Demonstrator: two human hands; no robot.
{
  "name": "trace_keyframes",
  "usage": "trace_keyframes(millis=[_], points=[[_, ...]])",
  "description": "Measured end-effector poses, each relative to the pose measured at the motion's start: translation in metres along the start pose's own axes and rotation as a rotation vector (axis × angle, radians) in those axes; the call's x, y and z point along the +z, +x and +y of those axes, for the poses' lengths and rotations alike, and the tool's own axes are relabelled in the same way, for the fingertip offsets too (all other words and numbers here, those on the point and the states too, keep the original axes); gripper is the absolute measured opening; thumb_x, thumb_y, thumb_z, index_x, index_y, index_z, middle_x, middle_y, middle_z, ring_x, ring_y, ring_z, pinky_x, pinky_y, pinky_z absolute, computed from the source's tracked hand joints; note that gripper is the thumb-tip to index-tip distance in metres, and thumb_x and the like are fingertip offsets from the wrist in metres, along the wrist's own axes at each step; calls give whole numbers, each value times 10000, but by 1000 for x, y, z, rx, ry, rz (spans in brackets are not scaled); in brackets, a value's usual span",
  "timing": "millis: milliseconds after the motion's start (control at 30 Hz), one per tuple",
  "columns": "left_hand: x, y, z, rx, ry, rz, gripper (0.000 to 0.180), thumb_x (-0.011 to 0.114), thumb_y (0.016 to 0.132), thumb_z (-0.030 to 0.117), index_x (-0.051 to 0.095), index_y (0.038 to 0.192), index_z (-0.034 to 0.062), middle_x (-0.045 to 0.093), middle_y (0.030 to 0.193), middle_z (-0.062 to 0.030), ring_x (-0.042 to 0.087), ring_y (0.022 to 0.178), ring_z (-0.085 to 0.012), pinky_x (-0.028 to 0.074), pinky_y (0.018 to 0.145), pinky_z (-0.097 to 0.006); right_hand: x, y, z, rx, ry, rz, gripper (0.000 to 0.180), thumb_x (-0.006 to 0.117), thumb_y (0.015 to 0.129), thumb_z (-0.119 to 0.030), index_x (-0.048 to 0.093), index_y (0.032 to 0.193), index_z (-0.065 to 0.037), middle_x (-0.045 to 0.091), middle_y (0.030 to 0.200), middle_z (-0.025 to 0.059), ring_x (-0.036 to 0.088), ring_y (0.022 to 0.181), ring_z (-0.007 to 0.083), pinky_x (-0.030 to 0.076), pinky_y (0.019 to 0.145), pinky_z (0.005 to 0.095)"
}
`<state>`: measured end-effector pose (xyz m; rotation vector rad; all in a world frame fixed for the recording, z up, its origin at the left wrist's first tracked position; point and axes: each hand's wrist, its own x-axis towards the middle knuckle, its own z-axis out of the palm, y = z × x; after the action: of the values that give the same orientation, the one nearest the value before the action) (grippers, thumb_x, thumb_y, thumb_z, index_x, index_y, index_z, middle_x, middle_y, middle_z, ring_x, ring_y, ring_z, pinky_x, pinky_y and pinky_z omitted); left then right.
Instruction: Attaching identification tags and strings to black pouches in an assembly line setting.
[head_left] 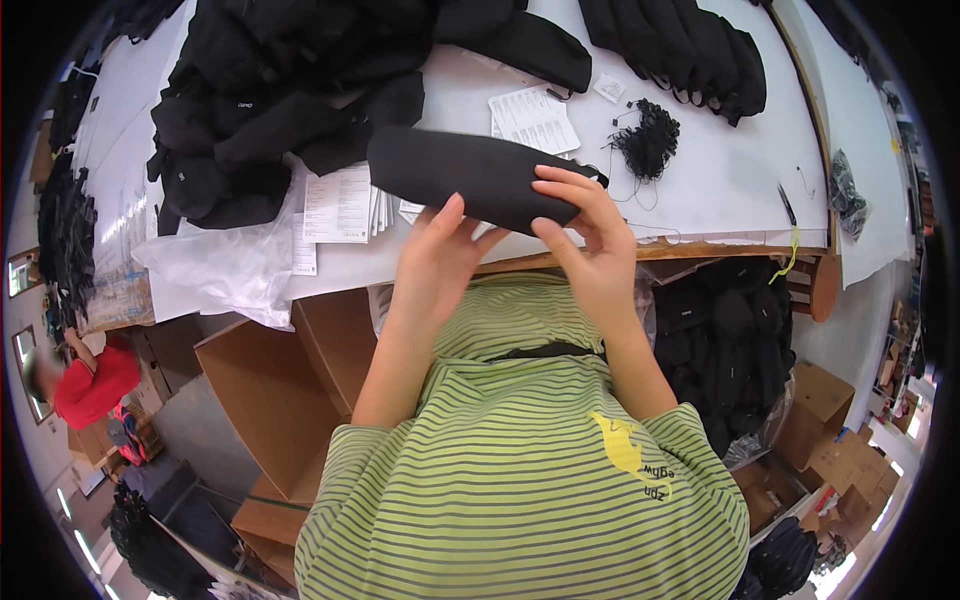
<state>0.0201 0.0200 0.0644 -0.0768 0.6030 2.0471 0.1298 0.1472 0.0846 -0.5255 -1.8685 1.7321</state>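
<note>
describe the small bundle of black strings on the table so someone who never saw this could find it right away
Start at the white table and go to its right half, beyond the black pouch that the left hand and right hand hold. The string bundle lies there, below the row of black pouches and right of the white printed cards. Unlike the smooth fabric pieces around it, it is a frizzy, tangled clump with loose threads trailing out.

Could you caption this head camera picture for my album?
Both hands, left hand and right hand, hold a black fabric pouch over a white table.

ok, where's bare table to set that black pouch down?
Bare white table lies right of the hands, between the black string bundle and the near edge. The left is crowded: black garment pile, paper sheets, clear plastic.
</note>
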Motion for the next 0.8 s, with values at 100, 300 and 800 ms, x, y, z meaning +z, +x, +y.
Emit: trace_keyframes(millis=[100,300,800], points=[[-10,3,6,409,671,218,507,568,925,133,336,1371,68,496,1251,-106,503,1164,-212,451,939,-385,-20,4,3,68,60,-5,260,669,834,-43,645,1092,-39,587,1185,60,566,1004,123,466,815,249],[-8,5,24,385,868,139,409,654,865,109,492,1236,52,597,1014,-86,582,838,-139,483,756,-268,-41,10,8,210,166,-10,239,669,830,-23,647,1068,-30,611,1061,32,550,907,80,437,781,211],[1,9,14,199,934,63,338,556,917,108,519,1240,18,639,981,-110,617,822,-154,500,733,-272,-136,60,17,226,145,188,234,698,835,-124,665,1041,-18,667,917,43,618,827,94,487,749,232]])
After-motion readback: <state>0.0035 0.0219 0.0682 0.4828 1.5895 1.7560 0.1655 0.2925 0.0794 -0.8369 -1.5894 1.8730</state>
